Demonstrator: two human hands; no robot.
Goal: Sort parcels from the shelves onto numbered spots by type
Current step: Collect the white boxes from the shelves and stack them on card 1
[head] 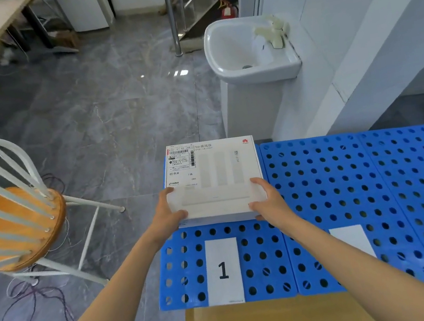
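A flat white box parcel (215, 181) with a shipping label on its top left corner is over the far end of the leftmost blue perforated panel (182, 272). My left hand (168, 214) grips its near left corner, thumb on top. My right hand (267, 199) grips its near right corner the same way. On the panel, just nearer than the box, lies a white paper sheet marked 1 (222, 270). I cannot tell whether the box rests on the panel or hangs just above it.
More blue perforated panels (370, 180) run to the right, with a second white sheet (352, 240) partly under my right forearm. A white sink (247, 50) stands beyond the box. A white-framed chair with a wooden seat (22, 225) and loose cables are on the left.
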